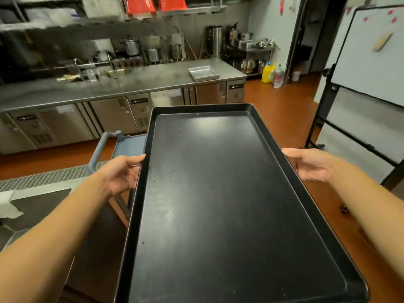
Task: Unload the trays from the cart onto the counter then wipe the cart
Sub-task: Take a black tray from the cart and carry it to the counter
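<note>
Steel counter [122,84] upper left; left hand [123,173] and right hand [310,165] grip the black tray [218,204] by its edges (it's tilted, so it could slip).

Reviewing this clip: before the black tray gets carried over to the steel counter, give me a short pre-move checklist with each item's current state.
1. Left hand grips the long edge of the black tray: ok.
2. Right hand grips the opposite edge: ok.
3. Tray surface free of loose items: ok.
4. Bare landing space on the counter, left of the small silver pan: ok.
5. Tray clear of the blue cart: cannot tell, tray hides the cart's surface.
</note>
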`<control>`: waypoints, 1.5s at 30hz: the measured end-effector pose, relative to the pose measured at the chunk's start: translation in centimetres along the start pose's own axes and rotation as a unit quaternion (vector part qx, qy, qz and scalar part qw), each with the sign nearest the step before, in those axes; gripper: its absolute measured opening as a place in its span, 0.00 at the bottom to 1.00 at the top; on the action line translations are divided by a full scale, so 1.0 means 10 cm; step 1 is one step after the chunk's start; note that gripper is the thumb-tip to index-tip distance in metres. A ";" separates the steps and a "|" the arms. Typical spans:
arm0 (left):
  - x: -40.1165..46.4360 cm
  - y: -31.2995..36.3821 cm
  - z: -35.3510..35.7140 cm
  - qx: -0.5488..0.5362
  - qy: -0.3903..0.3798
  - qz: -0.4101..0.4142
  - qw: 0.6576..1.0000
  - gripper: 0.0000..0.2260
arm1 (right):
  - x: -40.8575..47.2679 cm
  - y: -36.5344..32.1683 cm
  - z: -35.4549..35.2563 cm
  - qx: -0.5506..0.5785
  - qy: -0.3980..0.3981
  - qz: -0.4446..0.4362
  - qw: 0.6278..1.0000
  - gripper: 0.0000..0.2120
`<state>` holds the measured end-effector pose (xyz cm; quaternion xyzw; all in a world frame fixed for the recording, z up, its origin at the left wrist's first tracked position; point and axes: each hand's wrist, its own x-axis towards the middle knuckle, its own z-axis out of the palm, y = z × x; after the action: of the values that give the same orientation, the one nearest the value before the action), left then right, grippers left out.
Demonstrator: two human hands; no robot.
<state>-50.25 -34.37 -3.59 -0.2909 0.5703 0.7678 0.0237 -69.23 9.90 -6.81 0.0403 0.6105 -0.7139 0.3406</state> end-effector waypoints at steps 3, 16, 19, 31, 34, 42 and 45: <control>0.04 0.24 0.37 -0.013 -0.004 0.027 1.000 0.09 | -0.13 -0.33 -0.23 0.003 0.010 -0.006 1.000 0.15; 0.93 0.48 2.27 -0.018 -0.067 0.022 0.997 0.11 | -0.13 -1.47 -1.86 -0.037 0.068 -0.030 0.997 0.17; 1.15 0.49 2.59 -0.021 -0.065 0.017 0.998 0.11 | -0.04 -1.65 -2.11 -0.043 0.080 -0.031 0.995 0.22; 2.57 0.99 3.16 0.002 -0.097 -0.018 0.995 0.18 | 1.06 -2.29 -2.73 0.001 0.075 -0.016 0.997 0.38; 3.07 1.18 3.32 0.002 -0.099 0.014 0.995 0.12 | 1.56 -2.55 -2.83 -0.012 0.085 -0.027 0.996 0.24; 4.16 1.94 3.78 0.021 -0.128 0.042 0.991 0.15 | 2.67 -3.25 -3.27 0.014 0.101 -0.036 0.994 0.17; 4.48 2.18 3.97 0.026 -0.162 0.011 0.986 0.19 | 2.93 -3.51 -3.43 0.019 0.100 -0.042 0.994 0.18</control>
<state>-112.14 -19.88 1.08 -0.1559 0.5820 0.7898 0.1144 -122.73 28.69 0.31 0.0921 0.6291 -0.7314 0.2468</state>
